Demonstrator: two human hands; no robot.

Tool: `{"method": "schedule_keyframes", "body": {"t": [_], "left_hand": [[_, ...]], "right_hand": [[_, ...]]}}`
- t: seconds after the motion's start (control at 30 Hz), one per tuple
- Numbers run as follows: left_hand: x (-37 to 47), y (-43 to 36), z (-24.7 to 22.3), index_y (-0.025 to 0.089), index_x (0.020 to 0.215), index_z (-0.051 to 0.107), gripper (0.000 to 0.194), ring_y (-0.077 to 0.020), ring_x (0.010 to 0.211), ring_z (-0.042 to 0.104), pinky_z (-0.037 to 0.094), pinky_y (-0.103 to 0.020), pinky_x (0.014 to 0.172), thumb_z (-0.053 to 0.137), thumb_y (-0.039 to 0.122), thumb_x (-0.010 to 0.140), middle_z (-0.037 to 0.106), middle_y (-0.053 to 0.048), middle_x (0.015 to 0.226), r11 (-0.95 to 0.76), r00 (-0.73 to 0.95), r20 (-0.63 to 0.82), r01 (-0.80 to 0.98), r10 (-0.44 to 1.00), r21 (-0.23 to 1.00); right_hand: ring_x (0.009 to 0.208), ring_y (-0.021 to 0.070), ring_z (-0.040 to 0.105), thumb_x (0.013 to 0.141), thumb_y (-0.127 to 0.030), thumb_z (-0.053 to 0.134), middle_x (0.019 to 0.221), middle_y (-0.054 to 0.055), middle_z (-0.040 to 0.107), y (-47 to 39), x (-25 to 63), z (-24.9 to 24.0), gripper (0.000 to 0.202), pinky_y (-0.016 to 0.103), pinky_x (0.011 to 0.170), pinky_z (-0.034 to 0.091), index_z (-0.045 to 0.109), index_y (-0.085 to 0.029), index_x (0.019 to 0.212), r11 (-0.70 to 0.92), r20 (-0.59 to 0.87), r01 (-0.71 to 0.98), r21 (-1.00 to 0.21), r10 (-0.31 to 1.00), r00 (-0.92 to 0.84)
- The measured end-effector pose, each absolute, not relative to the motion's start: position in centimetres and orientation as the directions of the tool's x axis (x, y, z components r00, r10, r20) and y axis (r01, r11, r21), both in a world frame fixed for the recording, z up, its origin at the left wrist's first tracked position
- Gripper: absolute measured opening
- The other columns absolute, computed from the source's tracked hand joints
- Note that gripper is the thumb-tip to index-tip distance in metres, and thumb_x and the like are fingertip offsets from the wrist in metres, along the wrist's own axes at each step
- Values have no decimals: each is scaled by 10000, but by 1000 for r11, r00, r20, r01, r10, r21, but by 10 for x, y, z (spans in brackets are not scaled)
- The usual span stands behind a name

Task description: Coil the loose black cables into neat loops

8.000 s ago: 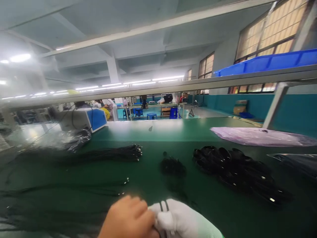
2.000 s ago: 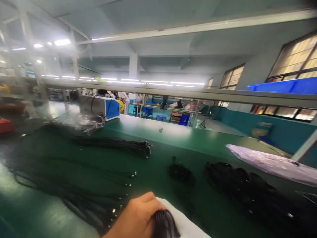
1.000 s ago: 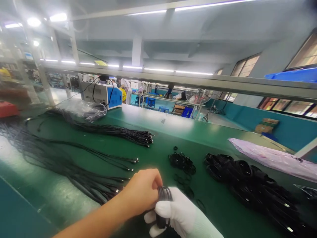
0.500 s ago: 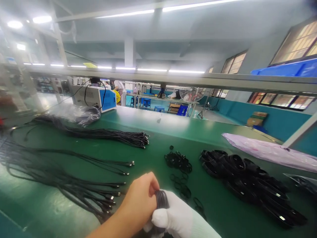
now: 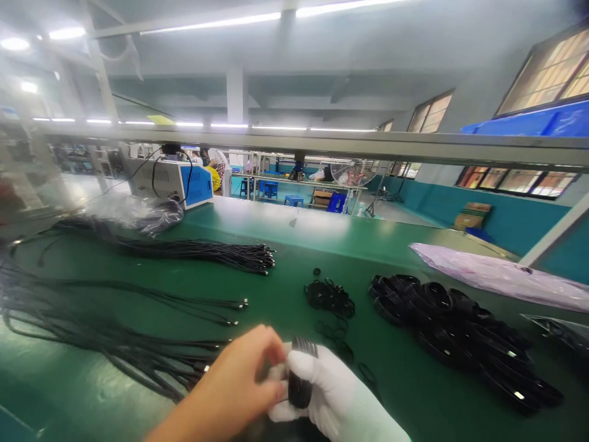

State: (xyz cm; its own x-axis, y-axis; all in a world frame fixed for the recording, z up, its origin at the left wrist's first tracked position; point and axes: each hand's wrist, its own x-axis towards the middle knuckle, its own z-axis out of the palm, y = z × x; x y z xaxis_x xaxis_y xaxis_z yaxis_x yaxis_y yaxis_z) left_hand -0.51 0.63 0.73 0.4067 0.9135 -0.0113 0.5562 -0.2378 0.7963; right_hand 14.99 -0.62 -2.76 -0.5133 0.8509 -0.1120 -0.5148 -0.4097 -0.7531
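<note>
A black cable [image 5: 300,391], wound into a tight coil, is held upright low in the middle of the view. My right hand [image 5: 334,390], in a white glove, is closed round it, with the thumb across its near face. Bare, my left hand [image 5: 246,374] curls its fingers and thumb at the coil's left side, against the gloved fingertips. Slight blur there hides part of the left grip. Left of my hands lie loose black cables [image 5: 138,353] with metal plugs. Beyond my right hand is a small heap of thin black bands [image 5: 329,296].
A pile of coiled cables [image 5: 455,334] lies at the right on the green bench [image 5: 276,285]. Behind it is a pinkish plastic bag [image 5: 488,276]. A straight cable bundle [image 5: 207,253], a clear bag [image 5: 138,212] and a blue-grey machine [image 5: 172,181] stand farther left. A shelf rail [image 5: 294,140] crosses above.
The coil has turned and risen slightly in my gloved hand, and the glove's thumb has moved up over it. My left hand has shifted a little left and its fingers have loosened.
</note>
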Motion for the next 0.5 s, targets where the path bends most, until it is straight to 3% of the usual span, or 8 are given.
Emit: {"method": "schedule_keyframes", "body": {"t": [0.07, 0.17, 0.27, 0.37, 0.5], "left_hand": [[-2, -6, -1, 197, 725, 565, 153, -187, 845, 519, 361, -297, 790, 620, 106, 615, 618, 6, 840, -320, 458, 19, 591, 889, 740], [0, -15, -8, 187, 650, 550, 108, -216, 861, 508, 339, -329, 795, 629, 113, 644, 627, -16, 795, -395, 462, 85, 633, 883, 666], [-6, -7, -3, 192, 717, 583, 59, -184, 793, 528, 376, -283, 732, 616, 159, 681, 621, -3, 783, -298, 440, 44, 527, 897, 796], [-14, 10, 4, 197, 830, 588, 114, -147, 689, 530, 384, -236, 629, 544, 189, 725, 606, 24, 728, -156, 368, -18, 438, 930, 885], [-11, 24, 0, 207, 810, 581, 180, -129, 613, 518, 347, -216, 556, 511, 122, 667, 593, 44, 658, -196, 413, -25, 486, 910, 852]], "right_hand": [[646, 113, 516, 856, -238, 592, 699, 34, 525, -5, 148, -29, 170, 239, 591, 429, 571, -102, 757, -350, -12, -570, -744, 859, -511], [631, 88, 467, 875, -187, 546, 661, 12, 460, -4, 147, -30, 220, 208, 594, 411, 529, -96, 676, -291, 59, -596, -749, 866, -497], [695, 137, 568, 851, -258, 592, 750, 45, 527, -3, 153, -32, 176, 252, 602, 500, 592, -83, 827, -419, -71, -548, -724, 836, -544], [759, 201, 636, 774, -293, 685, 846, 89, 592, -4, 157, -33, 293, 347, 602, 580, 607, -97, 977, -541, -205, -458, -705, 774, -599], [616, 149, 611, 677, -277, 730, 825, 110, 621, -7, 153, -30, 314, 245, 450, 548, 638, -73, 898, -518, -233, -371, -770, 771, -592]]}}
